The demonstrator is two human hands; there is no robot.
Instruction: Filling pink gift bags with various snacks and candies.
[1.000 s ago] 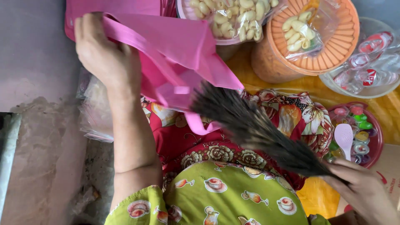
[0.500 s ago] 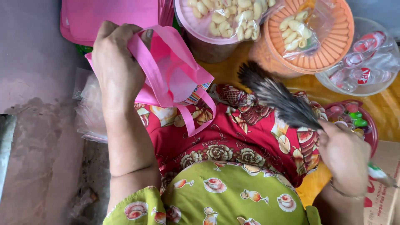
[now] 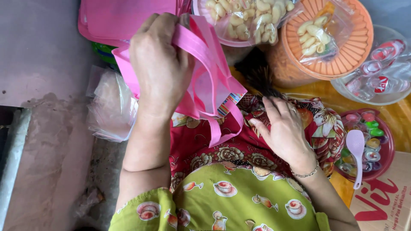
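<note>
My left hand (image 3: 160,64) is closed on the gathered top and handles of a pink cloth bag (image 3: 209,81), holding it up over my lap. My right hand (image 3: 287,130) lies palm down on the red flowered cloth (image 3: 214,149) over my lap, fingers bent over the handle end of a dark bristle brush (image 3: 257,75). The brush's bristles stick out past my fingertips toward the tubs. A thin bracelet circles my right wrist.
More pink bags (image 3: 124,17) are stacked at the top left. A pink-lidded tub of pale snacks (image 3: 239,21), an orange-lidded tub (image 3: 338,47), a clear bowl of sealed cups (image 3: 385,77) and a red bowl of jellies with a white spoon (image 3: 364,145) stand on the right. Clear plastic bags (image 3: 111,107) lie at the left.
My right hand swung the brush left and down onto my lap, so only the bristle tips show. My left hand bunched the pink bag tighter and lifted it slightly.
</note>
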